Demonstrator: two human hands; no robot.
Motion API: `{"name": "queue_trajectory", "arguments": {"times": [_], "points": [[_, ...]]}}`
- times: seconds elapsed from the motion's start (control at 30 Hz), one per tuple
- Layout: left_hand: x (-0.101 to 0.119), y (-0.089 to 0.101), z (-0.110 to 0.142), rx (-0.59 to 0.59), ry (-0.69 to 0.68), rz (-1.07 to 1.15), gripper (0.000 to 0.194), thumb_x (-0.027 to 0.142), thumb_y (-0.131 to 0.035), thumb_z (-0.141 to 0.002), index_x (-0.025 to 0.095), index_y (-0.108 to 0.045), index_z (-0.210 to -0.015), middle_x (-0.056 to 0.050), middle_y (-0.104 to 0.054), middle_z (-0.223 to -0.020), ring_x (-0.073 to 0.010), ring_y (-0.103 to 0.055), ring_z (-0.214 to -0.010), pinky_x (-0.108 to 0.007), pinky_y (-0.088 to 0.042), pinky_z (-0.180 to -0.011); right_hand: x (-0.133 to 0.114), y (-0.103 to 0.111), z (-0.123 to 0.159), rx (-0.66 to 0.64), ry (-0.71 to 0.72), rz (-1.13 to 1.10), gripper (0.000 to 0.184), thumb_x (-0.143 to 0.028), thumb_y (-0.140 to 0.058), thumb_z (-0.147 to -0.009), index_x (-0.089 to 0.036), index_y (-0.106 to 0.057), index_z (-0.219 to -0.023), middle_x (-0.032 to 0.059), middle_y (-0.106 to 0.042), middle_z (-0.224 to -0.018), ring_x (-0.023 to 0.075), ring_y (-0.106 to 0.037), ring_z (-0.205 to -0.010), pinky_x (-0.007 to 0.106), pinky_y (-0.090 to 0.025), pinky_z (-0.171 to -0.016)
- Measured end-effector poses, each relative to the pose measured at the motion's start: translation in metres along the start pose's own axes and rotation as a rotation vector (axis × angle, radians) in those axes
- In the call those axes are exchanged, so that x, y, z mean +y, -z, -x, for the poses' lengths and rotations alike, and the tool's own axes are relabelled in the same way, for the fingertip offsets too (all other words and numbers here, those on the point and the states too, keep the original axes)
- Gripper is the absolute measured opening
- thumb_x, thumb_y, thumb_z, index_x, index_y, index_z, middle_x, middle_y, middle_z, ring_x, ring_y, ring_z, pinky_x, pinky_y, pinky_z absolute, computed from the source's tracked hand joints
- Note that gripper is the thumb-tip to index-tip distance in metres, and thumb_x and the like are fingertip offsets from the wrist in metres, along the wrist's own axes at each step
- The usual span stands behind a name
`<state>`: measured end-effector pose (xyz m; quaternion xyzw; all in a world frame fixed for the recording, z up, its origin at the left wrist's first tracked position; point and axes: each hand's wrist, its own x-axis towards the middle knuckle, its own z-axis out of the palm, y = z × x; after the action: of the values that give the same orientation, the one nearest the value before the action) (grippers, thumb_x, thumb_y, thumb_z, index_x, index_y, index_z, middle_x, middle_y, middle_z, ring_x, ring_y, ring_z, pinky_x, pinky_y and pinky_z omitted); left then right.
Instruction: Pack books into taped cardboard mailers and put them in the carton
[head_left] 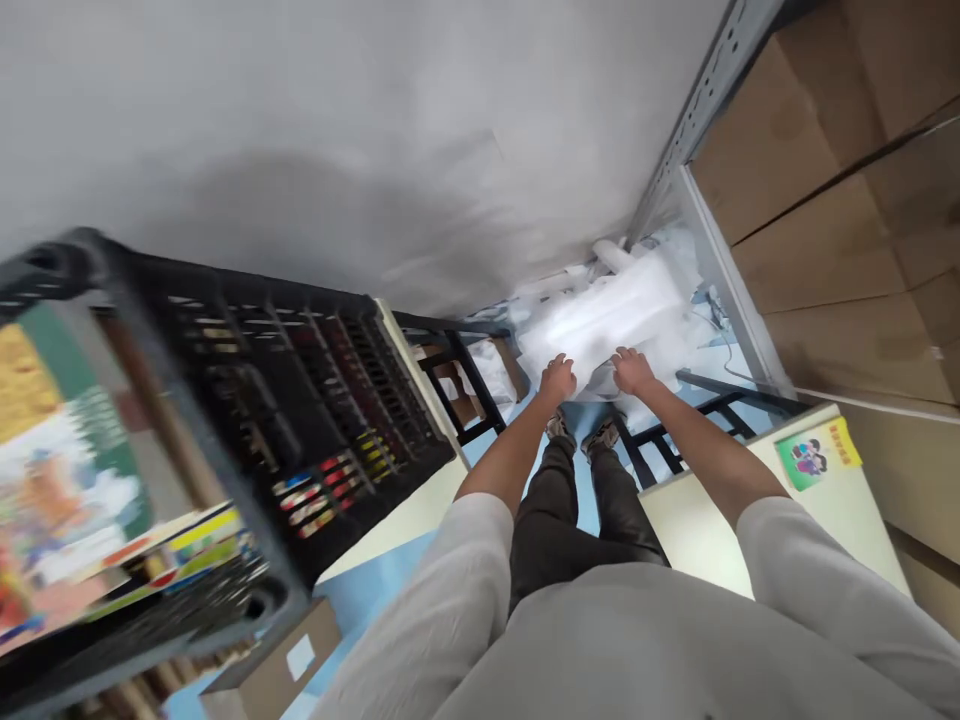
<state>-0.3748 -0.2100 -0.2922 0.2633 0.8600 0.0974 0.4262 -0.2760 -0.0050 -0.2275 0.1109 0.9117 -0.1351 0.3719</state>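
Note:
I look steeply down my own body. My left hand (pixel 557 379) and my right hand (pixel 632 370) reach down side by side. Both rest on the near edge of a heap of white plastic packaging (pixel 626 305) that lies on the floor beside a wall. The fingers of each hand curl into the white material, gripping it. My shoes (pixel 581 432) stand on the blue floor just below the hands.
A black plastic crate (pixel 300 400) with colourful books fills the left. Cream-topped tables (pixel 817 500) with black frames (pixel 465 385) stand either side of me. Brown cartons (pixel 840 200) sit in a grey metal rack (pixel 697 110) at right. A small box (pixel 277 665) lies low left.

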Motion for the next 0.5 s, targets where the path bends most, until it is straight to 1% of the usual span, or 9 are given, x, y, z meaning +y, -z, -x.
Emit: {"name": "queue_trajectory", "arguments": {"times": [0.1,0.2,0.3,0.37,0.43,0.5], "points": [[-0.016,-0.019,-0.037,-0.026,-0.021,-0.03,0.053,0.023,-0.057,-0.1,0.022,-0.066,-0.152,-0.014,-0.036,-0.184,-0.037,-0.039,-0.165,-0.055,-0.042,-0.131,0.002,-0.018,-0.038,-0.021,-0.007,0.021,0.053,-0.02,-0.049,-0.103,-0.013,-0.064,-0.153,0.0224,-0.048,-0.172,0.0405,-0.048,-0.148,0.053,-0.043,-0.119],[-0.027,-0.035,-0.067,-0.035,-0.044,-0.045,0.053,0.022,-0.061,-0.097,0.022,-0.068,-0.149,-0.012,-0.026,-0.188,-0.0373,-0.027,-0.172,-0.059,-0.031,-0.136,0.003,-0.034,-0.063,-0.037,-0.002,0.031,0.054,-0.021,-0.049,-0.103,-0.014,-0.064,-0.154,0.022,-0.047,-0.173,0.0405,-0.047,-0.149,0.053,-0.044,-0.119],[-0.031,-0.047,-0.089,-0.046,-0.064,-0.05,0.053,0.022,-0.064,-0.093,0.024,-0.071,-0.146,-0.01,-0.018,-0.19,-0.0375,-0.017,-0.175,-0.062,-0.019,-0.14,0.004,-0.045,-0.078,-0.042,0.023,0.041,0.054,-0.021,-0.048,-0.103,-0.013,-0.064,-0.154,0.0221,-0.047,-0.174,0.0402,-0.048,-0.149,0.054,-0.043,-0.119],[-0.03,-0.052,-0.1,-0.039,-0.074,-0.055,0.053,0.023,-0.066,-0.091,0.025,-0.072,-0.144,-0.008,-0.015,-0.191,-0.0372,-0.012,-0.176,-0.064,-0.014,-0.141,0.004,-0.049,-0.084,-0.041,0.045,0.052,0.054,-0.021,-0.047,-0.103,-0.013,-0.064,-0.154,0.0224,-0.046,-0.174,0.0399,-0.048,-0.149,0.053,-0.043,-0.119],[-0.028,-0.054,-0.108,-0.039,-0.074,-0.062,0.055,0.025,-0.069,-0.089,0.026,-0.072,-0.143,-0.008,-0.016,-0.191,-0.0379,-0.011,-0.177,-0.067,-0.012,-0.141,0.005,-0.053,-0.089,-0.037,0.063,0.059,0.054,-0.021,-0.047,-0.103,-0.012,-0.064,-0.154,0.0226,-0.045,-0.175,0.0397,-0.047,-0.15,0.053,-0.043,-0.12],[-0.026,-0.054,-0.113,-0.048,-0.068,-0.064,0.06,0.023,-0.069,-0.087,0.025,-0.068,-0.147,-0.011,-0.023,-0.189,-0.039,-0.015,-0.176,-0.069,-0.013,-0.14,0.007,-0.055,-0.094,-0.028,0.067,0.058,0.054,-0.023,-0.048,-0.103,-0.012,-0.065,-0.154,0.0224,-0.046,-0.175,0.0399,-0.047,-0.15,0.053,-0.043,-0.12]]}}
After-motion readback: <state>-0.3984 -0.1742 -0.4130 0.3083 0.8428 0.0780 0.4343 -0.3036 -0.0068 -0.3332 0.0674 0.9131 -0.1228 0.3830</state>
